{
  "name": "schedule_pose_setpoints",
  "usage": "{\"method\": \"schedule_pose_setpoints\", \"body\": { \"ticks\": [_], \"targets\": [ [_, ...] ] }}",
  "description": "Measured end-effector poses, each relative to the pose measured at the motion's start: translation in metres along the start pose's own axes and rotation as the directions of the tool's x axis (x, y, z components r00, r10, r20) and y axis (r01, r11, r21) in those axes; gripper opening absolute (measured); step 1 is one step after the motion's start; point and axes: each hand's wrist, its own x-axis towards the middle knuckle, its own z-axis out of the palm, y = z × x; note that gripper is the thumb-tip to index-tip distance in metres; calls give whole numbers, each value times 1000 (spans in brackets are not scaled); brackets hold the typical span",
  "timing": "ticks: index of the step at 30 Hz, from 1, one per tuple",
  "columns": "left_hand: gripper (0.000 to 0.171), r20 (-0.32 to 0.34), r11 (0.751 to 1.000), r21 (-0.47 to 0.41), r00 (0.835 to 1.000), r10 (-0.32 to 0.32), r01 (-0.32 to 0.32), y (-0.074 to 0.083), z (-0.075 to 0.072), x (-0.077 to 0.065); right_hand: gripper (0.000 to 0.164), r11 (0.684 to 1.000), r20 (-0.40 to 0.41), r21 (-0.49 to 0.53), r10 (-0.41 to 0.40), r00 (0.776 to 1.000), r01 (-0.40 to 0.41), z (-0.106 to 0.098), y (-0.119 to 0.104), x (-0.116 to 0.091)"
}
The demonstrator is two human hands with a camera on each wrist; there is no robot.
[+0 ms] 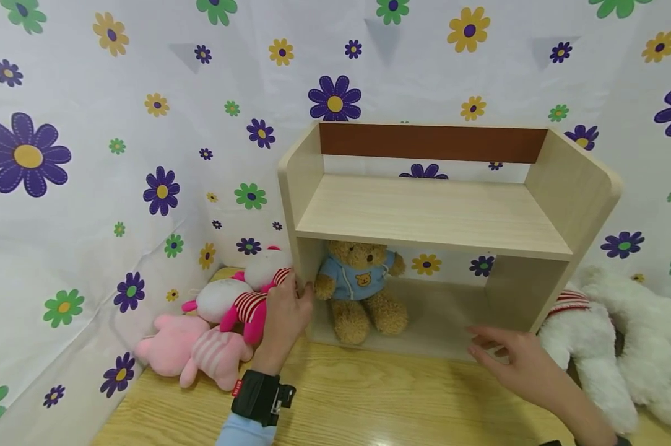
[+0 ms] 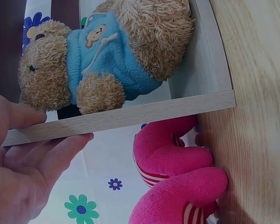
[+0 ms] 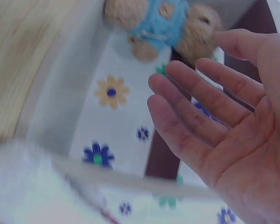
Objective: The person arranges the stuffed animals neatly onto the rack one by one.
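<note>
A pale wooden shelf (image 1: 432, 214) with two levels stands on the table. My left hand (image 1: 284, 316) grips its left side panel (image 2: 130, 115), thumb on the inner face and fingers on the outer one. On the lower level, near that panel, a brown teddy bear (image 1: 363, 291) in a blue hoodie sits upright. The upper level holds nothing. My right hand (image 1: 516, 365) hovers by the lower right front of the shelf; its fingers (image 3: 191, 116) are spread and slightly bent, with nothing in them.
Left of the shelf lie a pink plush pig (image 1: 193, 350) and white-and-magenta plush toys (image 1: 232, 303) in striped clothes. White fluffy plush toys (image 1: 636, 341) crowd the right side. A flower-patterned sheet (image 1: 163, 74) hangs behind, and the wooden table (image 1: 363, 396) extends in front.
</note>
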Motion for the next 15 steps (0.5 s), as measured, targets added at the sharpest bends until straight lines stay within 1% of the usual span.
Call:
{"method": "schedule_pose_setpoints", "body": {
  "ticks": [3, 5, 7, 8, 9, 10, 11, 12, 14, 15],
  "targets": [
    [12, -1, 1000, -1, 1000, -2, 2, 1, 0, -1, 25, 999, -67, -6, 32, 997, -32, -13, 7, -15],
    [11, -3, 1000, 3, 1000, -1, 1, 1, 0, -1, 24, 999, -145, -23, 27, 989, -31, -20, 14, -25],
    [11, -4, 1000, 0, 1000, 3, -3, 2, 0, -1, 21, 997, -234, -55, 32, 972, -47, -27, 22, -35],
    [11, -3, 1000, 1, 1000, 4, -4, 2, 0, -1, 20, 996, -280, -62, 43, 959, -63, -31, 26, -40],
    [11, -4, 1000, 4, 1000, 6, -6, 2, 0, -1, 19, 994, -336, -71, 49, 941, -77, -34, 31, -44],
    [12, -6, 1000, 5, 1000, 6, -6, 2, -1, -1, 19, 994, -400, -77, 47, 915, -84, -37, 36, -48],
    [12, -7, 1000, 6, 1000, 5, -5, 2, -1, 0, 17, 990, -462, -87, 62, 885, -114, -40, 41, -51],
    [13, -7, 1000, 7, 1000, 3, -3, 2, -1, 0, 15, 982, -519, -85, 101, 849, -168, -43, 45, -54],
    [14, -5, 1000, 14, 1000, -4, 4, 2, -2, 1, 17, 960, -638, -59, 174, 750, -272, -49, 55, -56],
    [15, -5, 1000, 18, 1000, -6, 6, 2, -2, 2, 20, 942, -686, -38, 219, 694, -335, -51, 59, -57]
  ]
}}
